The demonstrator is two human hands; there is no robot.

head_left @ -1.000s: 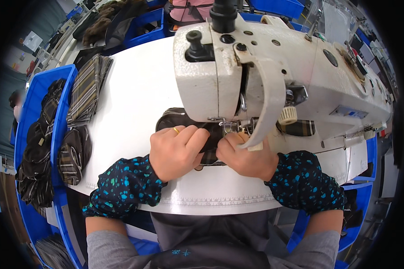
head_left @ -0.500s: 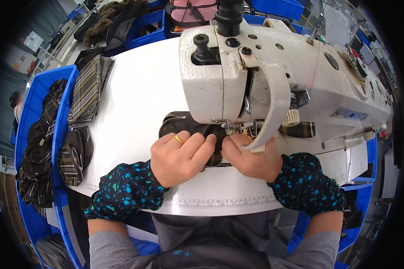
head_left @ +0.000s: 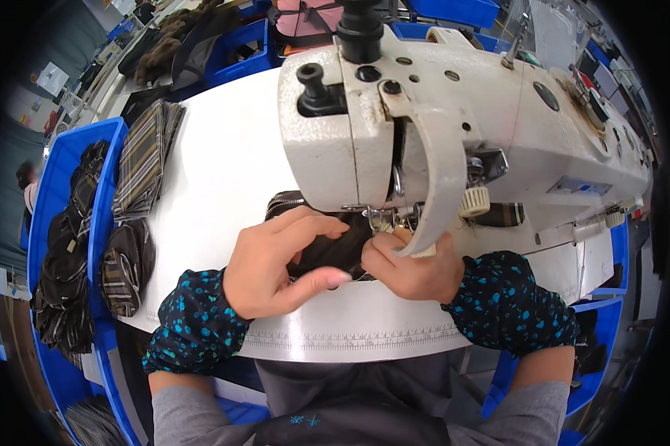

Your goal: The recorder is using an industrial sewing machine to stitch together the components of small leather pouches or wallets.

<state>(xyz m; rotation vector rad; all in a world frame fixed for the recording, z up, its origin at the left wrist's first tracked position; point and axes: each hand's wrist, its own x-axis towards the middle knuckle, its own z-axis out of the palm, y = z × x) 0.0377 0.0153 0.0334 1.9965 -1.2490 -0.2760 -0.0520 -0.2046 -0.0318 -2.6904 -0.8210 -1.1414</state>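
Note:
A dark brown zippered pouch (head_left: 329, 251) lies on the white sewing table, its right side by the presser foot (head_left: 381, 220) of the sewing machine (head_left: 320, 156). My left hand (head_left: 268, 264) is open over the pouch's left part, thumb spread away from the fingers. Close beside the presser foot, my right hand (head_left: 417, 267) is closed, its fingertips pinching the pouch's right edge. Part of that hand sits behind the machine's curved white guard (head_left: 443, 178). The metal zipper shows at the pouch's far left corner.
At the left, a blue bin (head_left: 106, 193) holds dark pouches. A plaid fabric stack (head_left: 147, 156) and a plaid pouch (head_left: 125, 266) lie next to it. A printed ruler (head_left: 350, 342) runs along the table's front edge. More plaid fabric (head_left: 501, 215) lies under the machine arm.
My left hand has opened from a closed grip and shifted slightly left, its thumb now spread. My right hand stays closed by the presser foot. The view has shifted slightly.

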